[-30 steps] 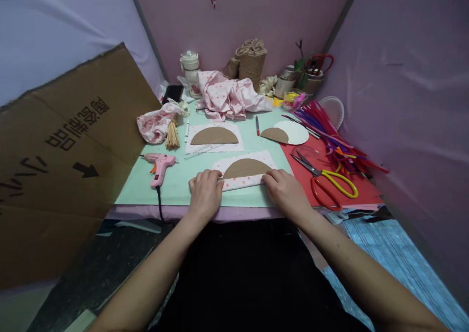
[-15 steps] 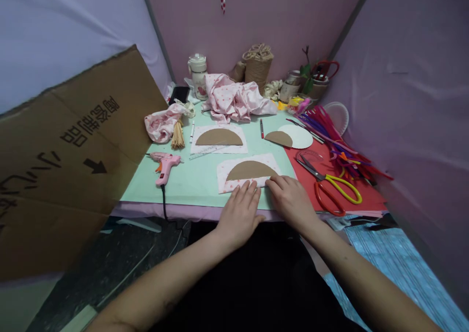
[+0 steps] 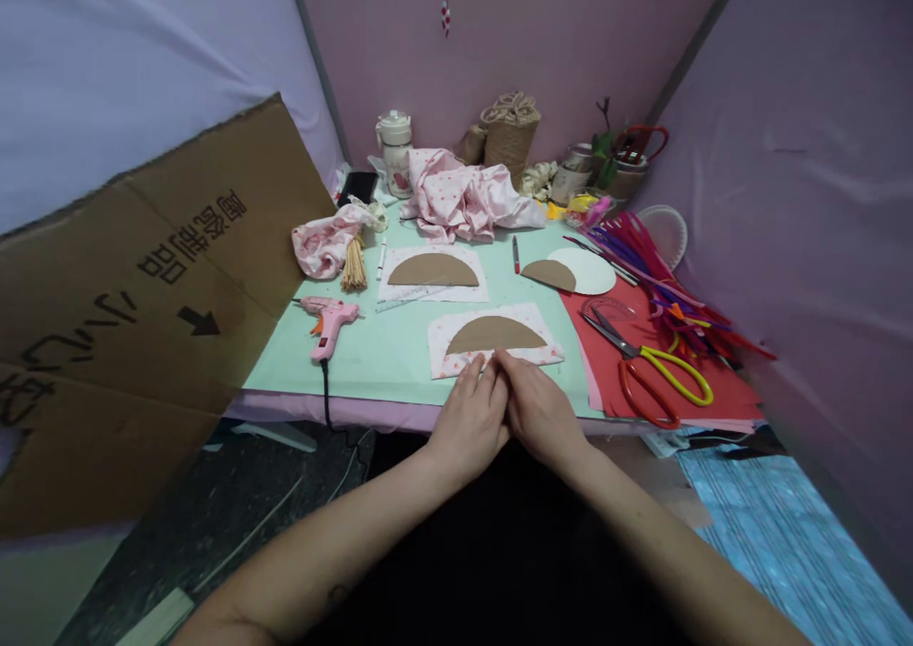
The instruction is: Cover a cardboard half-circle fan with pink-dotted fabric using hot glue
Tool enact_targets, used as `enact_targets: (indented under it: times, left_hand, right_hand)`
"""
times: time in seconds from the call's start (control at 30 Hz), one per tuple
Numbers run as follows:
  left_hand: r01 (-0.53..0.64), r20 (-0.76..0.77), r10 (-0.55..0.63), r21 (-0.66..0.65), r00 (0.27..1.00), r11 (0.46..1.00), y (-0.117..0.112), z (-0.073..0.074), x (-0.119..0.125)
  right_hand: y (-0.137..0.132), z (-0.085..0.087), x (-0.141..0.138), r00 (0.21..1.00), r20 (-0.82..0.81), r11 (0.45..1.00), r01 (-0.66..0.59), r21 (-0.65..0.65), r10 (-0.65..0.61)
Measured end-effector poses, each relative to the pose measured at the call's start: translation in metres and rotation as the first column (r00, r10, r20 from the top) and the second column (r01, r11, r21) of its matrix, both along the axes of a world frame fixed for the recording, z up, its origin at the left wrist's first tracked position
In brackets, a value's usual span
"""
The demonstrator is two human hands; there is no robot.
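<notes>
Left hand [image 3: 471,416] and right hand [image 3: 540,410] side by side, palms down, fingers [image 3: 476,380] extended flat and touching, forearms converging

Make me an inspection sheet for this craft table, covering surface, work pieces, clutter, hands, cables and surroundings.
Surface: green mat, with a red sheet at its right.
Job's things: cardboard half-circle lying on spotted cloth.
Clutter: scissors, pipe cleaners, crumpled cloth, twine.
Hands: left hand and right hand flat, side by side, fingertips on the cloth's near edge.
Cables: glue gun cord hangs over the front edge.
Surroundings: big cardboard sheet at left, pink walls.
</notes>
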State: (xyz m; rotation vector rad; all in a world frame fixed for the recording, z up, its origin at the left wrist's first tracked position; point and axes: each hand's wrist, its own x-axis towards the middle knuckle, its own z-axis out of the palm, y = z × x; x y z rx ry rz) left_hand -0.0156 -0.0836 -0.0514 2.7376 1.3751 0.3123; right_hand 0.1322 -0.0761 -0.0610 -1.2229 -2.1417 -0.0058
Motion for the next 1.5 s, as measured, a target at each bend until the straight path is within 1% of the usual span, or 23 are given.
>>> enact_targets:
  times: [0.17,0.33,0.5,0.67,1.0,1.3,1.4,1.5]
  left_hand:
    - [-0.046,-0.031,0.046,0.007,0.998,0.999,0.0,0.007,-0.009]
    - [-0.059,-0.049,0.061,0.044,0.997,0.997,0.002,0.002,-0.024]
    - [-0.072,-0.076,0.073,0.014,0.994,0.997,0.006,0.004,-0.034]
    - [-0.094,-0.076,0.094,-0.008,0.993,0.995,0.008,0.008,-0.042]
    - [-0.082,-0.05,0.08,-0.045,0.996,0.996,0.012,0.01,-0.047]
    - [-0.098,-0.049,0.097,-0.025,0.994,0.995,0.013,0.01,-0.051]
    - [-0.098,-0.059,0.096,-0.028,0.994,0.995,0.013,0.01,-0.051]
    - [-0.1,-0.061,0.099,-0.027,0.993,0.995,0.014,0.01,-0.051]
  right_hand:
    - [0.001,-0.003,0.005,0.999,0.032,1.0,0.007,-0.018,-0.007]
    - [-0.001,-0.003,0.009,0.992,0.13,1.0,-0.005,-0.025,0.009]
    - [-0.004,-0.002,0.014,0.978,0.21,0.998,0.008,-0.062,0.006]
    - [-0.004,-0.003,0.016,0.977,0.211,0.998,0.046,-0.043,-0.036]
    - [-0.004,-0.002,0.014,0.98,0.195,0.997,0.05,-0.052,-0.039]
    - [-0.004,-0.001,0.015,0.981,0.19,0.998,0.05,-0.047,-0.041]
    - [-0.003,-0.004,0.02,0.983,0.178,0.997,0.059,-0.05,-0.049]
    - [-0.001,-0.009,0.032,0.981,0.17,0.994,0.102,-0.04,-0.094]
